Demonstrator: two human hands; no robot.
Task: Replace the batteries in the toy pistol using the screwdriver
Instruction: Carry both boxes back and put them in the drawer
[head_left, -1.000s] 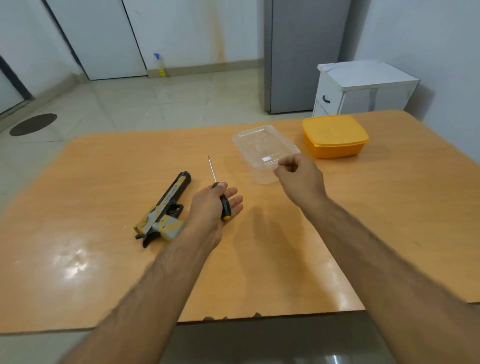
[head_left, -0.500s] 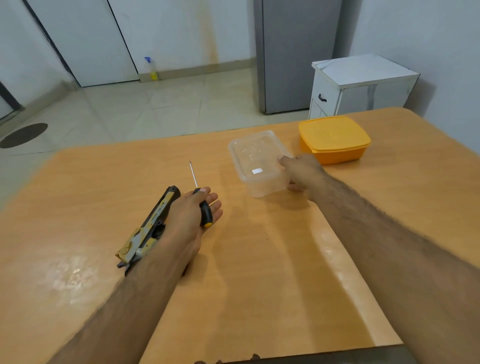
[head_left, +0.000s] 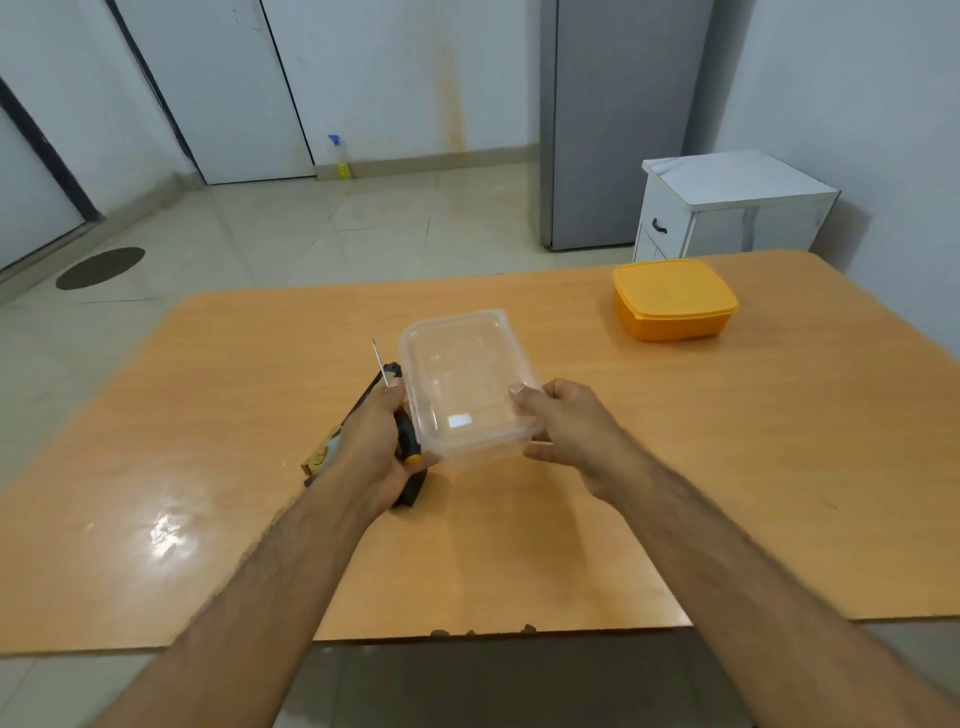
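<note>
right hand (head_left: 569, 431) gripping clear container (head_left: 467, 384), left hand (head_left: 376, 452) clutching screwdriver (head_left: 402, 431), both forearms outstretched

White walls, tiled floor (head_left: 322, 234), grey fridge (head_left: 613, 119), white cabinet (head_left: 727, 208), wood table (head_left: 779, 467).

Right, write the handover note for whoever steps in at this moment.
Left hand holds the screwdriver, shaft pointing away. Right hand grips the near right corner of the clear lidded container, raised between the hands. The toy pistol lies on the table under the left hand, not visibly opened. No batteries in view. Left: everything, from unscrewing the pistol to swapping batteries.
</note>
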